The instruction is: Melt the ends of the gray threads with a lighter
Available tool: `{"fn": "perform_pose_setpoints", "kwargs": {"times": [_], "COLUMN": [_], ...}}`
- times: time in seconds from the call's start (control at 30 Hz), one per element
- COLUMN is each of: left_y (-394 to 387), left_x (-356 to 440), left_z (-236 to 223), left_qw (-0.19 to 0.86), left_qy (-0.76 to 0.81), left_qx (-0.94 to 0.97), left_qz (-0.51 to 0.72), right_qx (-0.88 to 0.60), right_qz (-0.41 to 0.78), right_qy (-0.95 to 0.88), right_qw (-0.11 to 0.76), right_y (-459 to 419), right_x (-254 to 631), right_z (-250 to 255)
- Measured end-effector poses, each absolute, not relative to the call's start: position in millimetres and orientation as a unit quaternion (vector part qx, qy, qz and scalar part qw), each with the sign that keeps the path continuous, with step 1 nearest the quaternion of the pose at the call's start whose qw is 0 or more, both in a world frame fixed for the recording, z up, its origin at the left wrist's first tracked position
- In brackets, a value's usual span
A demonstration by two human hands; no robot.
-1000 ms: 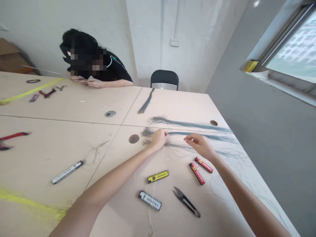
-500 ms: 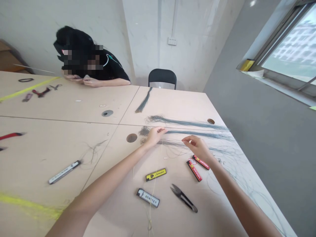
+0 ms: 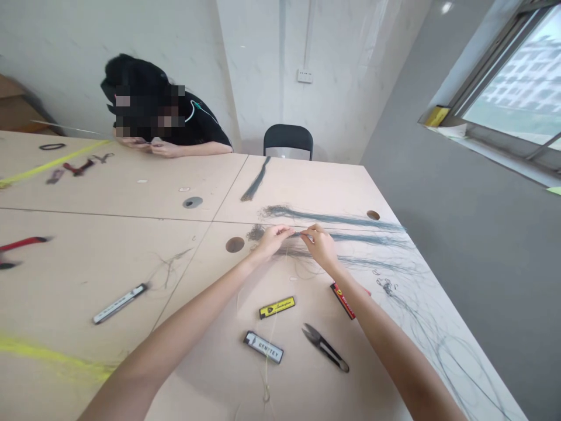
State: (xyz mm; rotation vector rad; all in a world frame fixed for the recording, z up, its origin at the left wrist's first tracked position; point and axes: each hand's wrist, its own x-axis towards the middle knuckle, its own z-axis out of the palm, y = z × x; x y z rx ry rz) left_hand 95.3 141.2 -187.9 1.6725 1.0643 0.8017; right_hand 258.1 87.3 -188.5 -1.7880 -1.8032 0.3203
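My pale laminate table (image 3: 307, 187) runs out toward a white wall (image 3: 258, 70). Nearest me, below the long hank of grey-green filaments (image 3: 368, 238), black-handled thread snips (image 3: 324, 348) lie beside a Bentley tag (image 3: 263, 347), a yellow Lamborghini tag (image 3: 277, 307) and a red tag (image 3: 344, 300). My left hand (image 3: 272, 242) and right hand (image 3: 319, 245) are both closed in a pinch on the hank, almost meeting. Loose, wiry wisps (image 3: 394, 286) curl to the hank's right. A second hank (image 3: 328, 220) stretches just behind it, and a tight, tapered bundle (image 3: 256, 178) already lies separate beyond both. Farther past the hank, a black chair (image 3: 288, 140) stands, and a co-worker's hands (image 3: 153, 148) work at the table's far edge.
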Motion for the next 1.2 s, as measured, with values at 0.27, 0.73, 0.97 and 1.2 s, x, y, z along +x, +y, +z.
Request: {"fn": "perform_pose_setpoints", "kwargs": {"times": [0.27, 0.73, 0.97, 1.2], "left_y": [147.7, 144.0, 139.9, 140.0], "left_x": [107.6, 116.4, 116.9, 112.1], "left_z": [-201.6, -193.4, -188.5, -182.1], "left_qw": [0.437, 0.351, 0.331, 0.354], "left_qy": [0.474, 0.506, 0.532, 0.569], "left_qx": [0.687, 0.732, 0.729, 0.66], "left_qz": [0.336, 0.291, 0.275, 0.34], "right_qx": [-0.678, -0.69, -0.691, -0.676], "right_qz": [0.073, 0.03, 0.017, 0.033], "right_qy": [-0.697, -0.701, -0.705, -0.72], "right_qw": [0.223, 0.179, 0.16, 0.152], "right_y": [91.4, 90.6, 89.3, 90.9], "right_x": [256.5, 251.5, 251.1, 253.8], "right_z": [-191.4, -181.7, -178.7, -183.4]}}
